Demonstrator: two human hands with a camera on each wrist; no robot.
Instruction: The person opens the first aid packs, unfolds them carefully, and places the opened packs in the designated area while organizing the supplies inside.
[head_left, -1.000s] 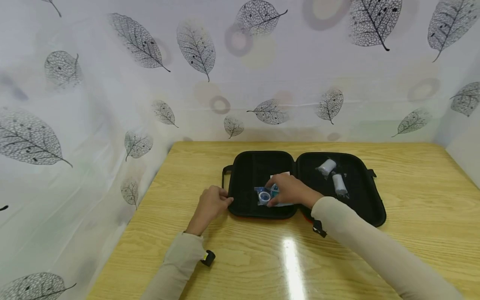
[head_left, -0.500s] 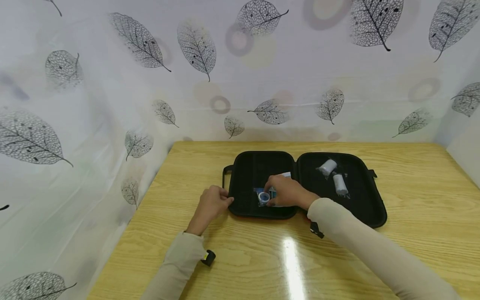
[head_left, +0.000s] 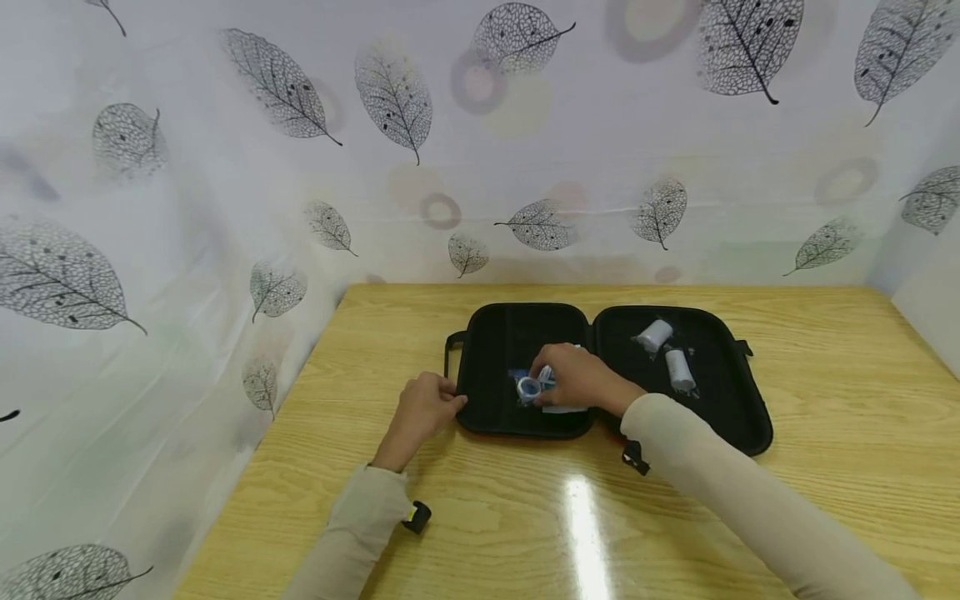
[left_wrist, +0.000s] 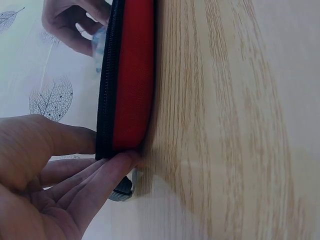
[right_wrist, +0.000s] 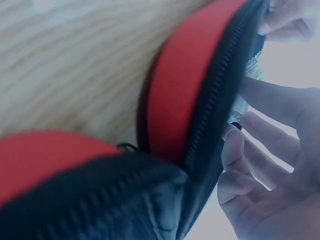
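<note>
A zippered case (head_left: 483,333), red outside and black inside, lies unfolded on the table. My left hand (head_left: 427,408) pinches the case's near left corner. In the left wrist view, the left thumb and fingers (left_wrist: 95,175) lie on either side of the zipper edge. Over the left half, my right hand (head_left: 573,379) pinches a small white-and-blue ring, like a tape roll (head_left: 528,389), in clear wrapping. The right wrist view shows crinkled plastic (right_wrist: 240,107) between thumb and fingers. Partly hidden under the right hand is a flat white-and-teal packet (head_left: 562,409).
Two white rolls in clear wrap, one roll (head_left: 655,335) behind the other roll (head_left: 680,370), lie in the case's right half. A black carry handle (head_left: 448,350) sticks out on the left. Leaf-printed cloth (head_left: 420,192) hangs behind the wooden table (head_left: 480,517).
The right hand has shifted slightly at the wrapped ring, which has moved a little away from the near edge. The left hand has stayed at the case's corner.
</note>
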